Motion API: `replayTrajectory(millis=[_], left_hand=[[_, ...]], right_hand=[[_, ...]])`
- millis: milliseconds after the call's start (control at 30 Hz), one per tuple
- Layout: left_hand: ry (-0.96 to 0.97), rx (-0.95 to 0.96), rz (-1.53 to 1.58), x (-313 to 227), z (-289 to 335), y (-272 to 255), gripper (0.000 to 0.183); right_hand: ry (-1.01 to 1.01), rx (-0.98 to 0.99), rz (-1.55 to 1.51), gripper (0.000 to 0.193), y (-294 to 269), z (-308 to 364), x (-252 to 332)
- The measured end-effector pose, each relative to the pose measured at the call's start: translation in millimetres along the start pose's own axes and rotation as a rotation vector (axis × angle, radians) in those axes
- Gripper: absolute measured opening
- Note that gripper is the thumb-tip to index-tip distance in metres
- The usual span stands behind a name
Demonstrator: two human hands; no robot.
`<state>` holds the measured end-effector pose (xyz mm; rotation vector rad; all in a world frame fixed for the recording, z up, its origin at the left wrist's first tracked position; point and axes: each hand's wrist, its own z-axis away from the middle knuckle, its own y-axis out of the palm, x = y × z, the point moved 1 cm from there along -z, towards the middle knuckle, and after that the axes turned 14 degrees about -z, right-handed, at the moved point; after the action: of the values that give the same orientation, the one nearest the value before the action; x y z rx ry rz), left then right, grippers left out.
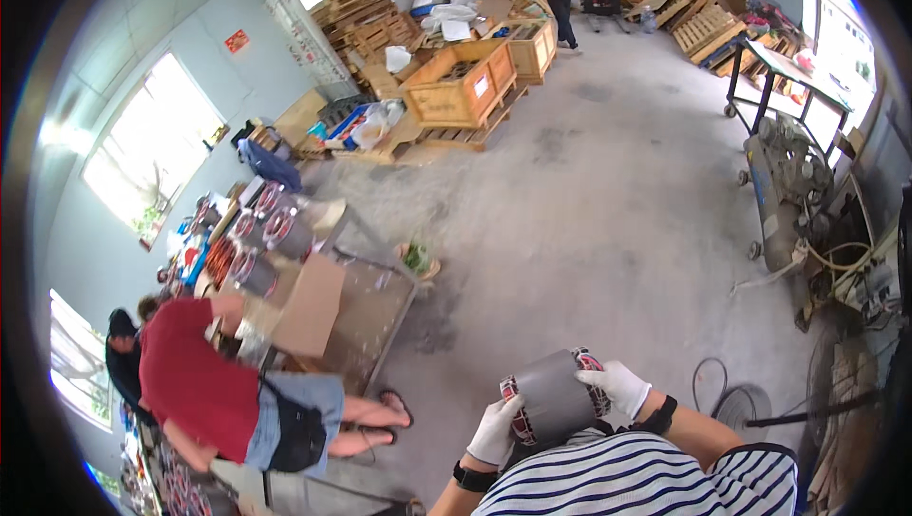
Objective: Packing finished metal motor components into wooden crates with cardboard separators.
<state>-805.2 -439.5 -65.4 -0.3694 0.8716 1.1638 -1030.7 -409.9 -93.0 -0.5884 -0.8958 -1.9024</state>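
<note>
Between my two gloved hands, close against my striped shirt (pixel 646 478), sits the motor stator (pixel 554 397), a grey metal cylinder with red-and-white windings showing at both ends. I hold it with its long axis running from lower left to upper right, so one end faces each palm. My left hand (pixel 496 430) is closed over the lower-left end, fingers wrapped across the winding face. My right hand (pixel 617 387) is closed over the upper-right end, fingers curled onto the rim. Both hands touch the part; I judge neither to be nearer, since the load is shared end to end. The cylinder wall is smooth and dull grey, and I would expect it to be heavy for its size and liable to roll if set down on its side. Well apart from my left hand, a person in a red top (pixel 195 378) bends over a workbench (pixel 366 321) carrying a cardboard sheet (pixel 309 305) and more stators (pixel 271 231) of the same kind. Far ahead of both hands, wooden crates (pixel 463 86) stand on the concrete floor (pixel 608 202).
</note>
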Motion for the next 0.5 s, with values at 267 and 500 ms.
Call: replayTrajectory(millis=[267, 500], left_hand=[[0.011, 0.269, -0.185, -193, -261, 52, 0.029], [-0.033, 0.343, -0.117, -355, -481, 105, 0.037]], right_hand=[[-0.15, -0.212, -0.32, 0.02, -62, -140, 211], [-0.089, -0.209, -0.375, 0.021, -121, -321, 405]])
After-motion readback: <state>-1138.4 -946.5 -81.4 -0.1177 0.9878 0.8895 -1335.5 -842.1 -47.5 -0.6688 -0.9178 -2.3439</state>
